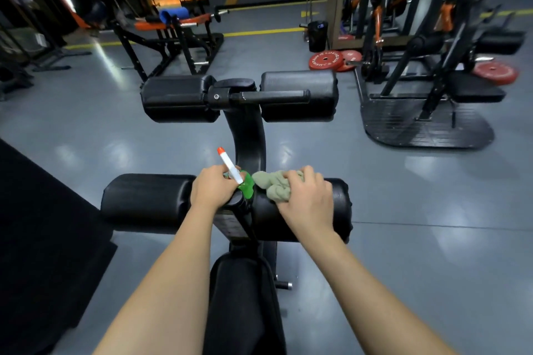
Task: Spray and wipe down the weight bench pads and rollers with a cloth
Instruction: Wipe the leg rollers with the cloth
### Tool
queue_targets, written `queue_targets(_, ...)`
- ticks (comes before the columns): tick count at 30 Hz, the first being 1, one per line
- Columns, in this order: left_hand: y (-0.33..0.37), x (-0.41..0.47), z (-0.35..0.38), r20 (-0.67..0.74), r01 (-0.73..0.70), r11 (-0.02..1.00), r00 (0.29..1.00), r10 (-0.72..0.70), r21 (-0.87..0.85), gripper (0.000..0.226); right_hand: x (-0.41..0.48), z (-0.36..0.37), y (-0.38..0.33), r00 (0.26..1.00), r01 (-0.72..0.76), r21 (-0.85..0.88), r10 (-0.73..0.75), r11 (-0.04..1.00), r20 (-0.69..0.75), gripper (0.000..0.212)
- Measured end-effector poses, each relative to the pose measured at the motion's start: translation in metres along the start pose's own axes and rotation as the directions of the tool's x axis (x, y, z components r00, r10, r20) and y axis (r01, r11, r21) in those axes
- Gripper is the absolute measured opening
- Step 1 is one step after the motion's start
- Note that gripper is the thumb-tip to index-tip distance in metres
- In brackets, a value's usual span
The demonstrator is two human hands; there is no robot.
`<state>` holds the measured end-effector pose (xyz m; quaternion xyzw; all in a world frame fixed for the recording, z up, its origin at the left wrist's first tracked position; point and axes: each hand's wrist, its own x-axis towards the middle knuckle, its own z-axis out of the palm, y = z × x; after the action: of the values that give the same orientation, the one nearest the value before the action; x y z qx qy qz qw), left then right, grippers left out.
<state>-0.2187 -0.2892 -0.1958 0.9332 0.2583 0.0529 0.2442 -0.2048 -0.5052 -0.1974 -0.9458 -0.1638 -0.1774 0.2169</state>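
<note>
- Two hands, four rollers: the left hand (pixel 212 186) clamps its fingers around one green spray bottle (pixel 245 187), whose nozzle points to 11 o'clock and whose body is mostly hidden.
- The right hand (pixel 305 196), fingers curled, presses one olive cloth (pixel 274 186) onto the near right roller (pixel 331 210).
- The far rollers (pixel 176 98) sit at 12 o'clock.
- One seat pad (pixel 245 311) at 6 o'clock is cut off.
- Three red weight plates (pixel 325 60) lie at 2 o'clock.

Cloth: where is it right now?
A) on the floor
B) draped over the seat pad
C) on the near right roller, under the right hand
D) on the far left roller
C: the cloth sits bunched on top of the near right roller, gripped by the right hand, while the left hand holds the spray bottle.
</note>
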Motion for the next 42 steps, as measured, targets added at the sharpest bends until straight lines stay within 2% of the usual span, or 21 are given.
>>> queue_targets(3, -0.004, 0.003, 0.002, 0.008, -0.023, 1.0, 1.0, 0.023, 0.007, 0.028, 0.011, -0.006, 0.038, 0.987, -0.16, -0.062, 0.157, 0.985, -0.037, 0.025)
queue_targets(6, -0.006, 0.008, 0.003, 0.069, -0.042, 0.998, 0.997, 0.039, 0.054, 0.028, 0.012, -0.011, 0.046, 0.971, -0.238, -0.101, 0.234, 0.966, -0.047, 0.028)
queue_targets(9, -0.005, 0.011, 0.003, 0.075, -0.043, 0.997, 0.996, 0.038, 0.059, 0.022, 0.002, -0.006, 0.02, 0.973, -0.226, -0.117, 0.217, 0.967, -0.082, 0.033)
queue_targets(12, -0.006, 0.011, 0.003, 0.061, -0.044, 0.997, 0.997, 0.041, 0.061, 0.019, -0.011, 0.004, -0.011, 0.991, -0.118, -0.044, 0.115, 0.992, -0.069, 0.038)
queue_targets(15, -0.007, 0.011, 0.005, 0.054, -0.046, 0.998, 0.998, 0.044, 0.05, 0.023, -0.021, 0.009, -0.011, 0.998, -0.036, 0.004, 0.036, 0.999, -0.055, 0.042)
queue_targets(18, -0.007, 0.012, 0.005, 0.082, -0.043, 0.999, 0.996, 0.04, 0.032, 0.024, -0.022, 0.001, 0.013, 0.992, -0.09, 0.048, 0.094, 0.995, -0.079, 0.04)
queue_targets(22, -0.009, 0.014, 0.005, 0.078, -0.046, 0.997, 0.996, 0.042, 0.058, 0.026, -0.017, -0.01, 0.049, 0.959, -0.238, 0.041, 0.242, 0.97, -0.144, 0.033)
queue_targets(27, -0.007, 0.014, 0.006, 0.077, -0.039, 0.998, 0.996, 0.036, 0.039, 0.021, -0.017, -0.009, 0.051, 0.927, -0.33, 0.026, 0.329, 0.944, -0.181, 0.03)
queue_targets(30, -0.009, 0.013, 0.005, 0.074, -0.045, 0.998, 0.996, 0.042, 0.032, 0.022, -0.018, -0.001, 0.03, 0.947, -0.279, 0.04, 0.282, 0.959, -0.156, 0.033)
queue_targets(33, -0.009, 0.012, 0.004, 0.066, -0.031, 0.997, 0.998, 0.026, 0.072, 0.029, -0.019, 0.003, 0.01, 0.993, -0.116, 0.107, 0.113, 0.988, 0.028, 0.033)
queue_targets(35, -0.007, 0.01, 0.003, 0.06, -0.031, 0.996, 0.998, 0.025, 0.087, 0.029, -0.018, 0.002, 0.011, 0.993, -0.047, 0.168, 0.028, 0.985, 0.115, 0.032)
queue_targets(38, -0.005, 0.007, 0.002, 0.068, -0.025, 0.998, 0.997, 0.021, 0.056, 0.021, -0.022, -0.005, 0.028, 0.997, -0.063, 0.194, 0.054, 0.979, 0.054, 0.033)
queue_targets(40, -0.005, 0.006, 0.002, 0.061, -0.031, 0.997, 0.998, 0.027, 0.071, 0.028, -0.022, -0.009, 0.045, 0.992, -0.123, 0.195, 0.127, 0.973, -0.006, 0.034)
queue_targets(42, -0.004, 0.006, 0.003, 0.054, -0.032, 0.997, 0.998, 0.028, 0.072, 0.032, -0.017, -0.014, 0.062, 0.982, -0.184, 0.185, 0.189, 0.965, -0.009, 0.03)
